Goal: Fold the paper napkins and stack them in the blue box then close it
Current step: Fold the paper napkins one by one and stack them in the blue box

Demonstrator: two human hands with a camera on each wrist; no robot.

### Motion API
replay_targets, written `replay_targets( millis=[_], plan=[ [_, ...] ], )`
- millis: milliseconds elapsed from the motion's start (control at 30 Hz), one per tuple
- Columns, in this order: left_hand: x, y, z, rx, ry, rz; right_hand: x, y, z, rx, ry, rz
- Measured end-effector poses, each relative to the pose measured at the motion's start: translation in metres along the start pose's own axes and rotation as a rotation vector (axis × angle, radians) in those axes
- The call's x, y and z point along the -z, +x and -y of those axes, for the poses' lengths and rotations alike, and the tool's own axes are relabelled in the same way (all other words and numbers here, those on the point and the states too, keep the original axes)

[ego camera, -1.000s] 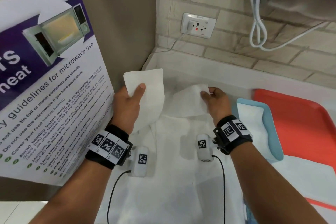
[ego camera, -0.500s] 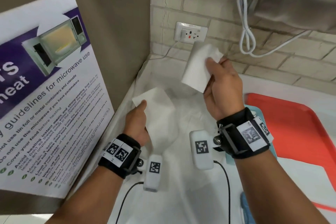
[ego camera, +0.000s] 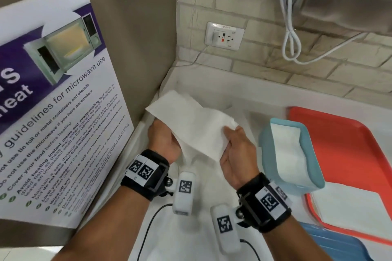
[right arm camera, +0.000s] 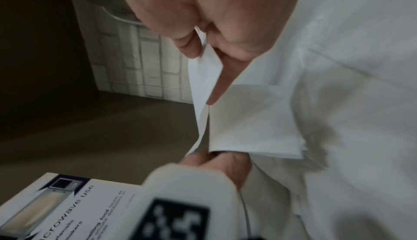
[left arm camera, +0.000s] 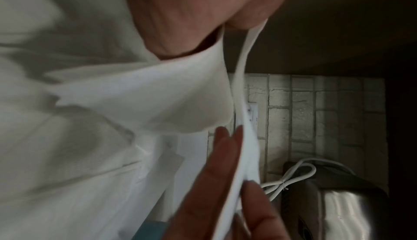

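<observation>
Half a second ago the right hand (ego camera: 237, 150) held its end of the napkin (ego camera: 195, 127) high by the wall socket (ego camera: 224, 36); now it has dropped level with the left hand (ego camera: 164, 142), and each pinches an end of the sheet above the counter's back-left corner. The fold seems to be closing. The napkin is thin, soft, white paper, doubled and limp. To the right, on the orange tray's (ego camera: 350, 137) left edge, the blue box (ego camera: 267, 154), smooth, round-cornered plastic, stands open with folded napkins inside.
</observation>
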State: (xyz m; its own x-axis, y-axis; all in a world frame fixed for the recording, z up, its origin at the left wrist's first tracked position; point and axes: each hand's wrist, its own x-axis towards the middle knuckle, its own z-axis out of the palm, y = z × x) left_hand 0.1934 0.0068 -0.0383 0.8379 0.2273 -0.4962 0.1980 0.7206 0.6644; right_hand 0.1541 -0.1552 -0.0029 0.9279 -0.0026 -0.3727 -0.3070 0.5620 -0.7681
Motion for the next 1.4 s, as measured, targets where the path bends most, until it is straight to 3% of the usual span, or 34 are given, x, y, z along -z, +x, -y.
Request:
replay_targets(
  millis=[267,367,500,633,767,900,1033,1133,1400],
  plan=[
    [-0.005,-0.001,0.003,-0.009,-0.126,0.053,0.002,0.004,-0.023,-0.082,0.066,-0.184],
    [-0.007,-0.004,0.001,-0.018,-0.146,0.064,0.004,0.004,-0.026,-0.058,0.016,-0.139],
    [-0.007,-0.012,-0.003,-0.070,0.054,0.143,0.007,0.001,-0.022,-0.054,0.033,0.008],
    [-0.003,-0.007,-0.003,-0.182,0.105,0.099,0.018,0.010,-0.009,0.005,-0.232,0.041],
    [-0.002,-0.008,-0.006,-0.191,0.100,0.129,0.028,0.015,-0.001,-0.038,-0.693,0.115],
    [-0.003,-0.014,-0.007,-0.181,0.156,0.220,0.021,0.023,0.006,0.190,-0.752,0.091],
    [-0.008,-0.026,-0.005,-0.133,0.255,0.345,0.002,0.027,0.010,0.340,-0.967,0.243],
    [-0.012,-0.027,-0.006,-0.176,0.314,0.384,-0.002,0.027,0.004,0.410,-1.103,0.280],
    [-0.011,-0.028,-0.017,-0.215,0.441,0.427,0.002,0.032,0.003,0.440,-1.091,0.285]
  ],
)
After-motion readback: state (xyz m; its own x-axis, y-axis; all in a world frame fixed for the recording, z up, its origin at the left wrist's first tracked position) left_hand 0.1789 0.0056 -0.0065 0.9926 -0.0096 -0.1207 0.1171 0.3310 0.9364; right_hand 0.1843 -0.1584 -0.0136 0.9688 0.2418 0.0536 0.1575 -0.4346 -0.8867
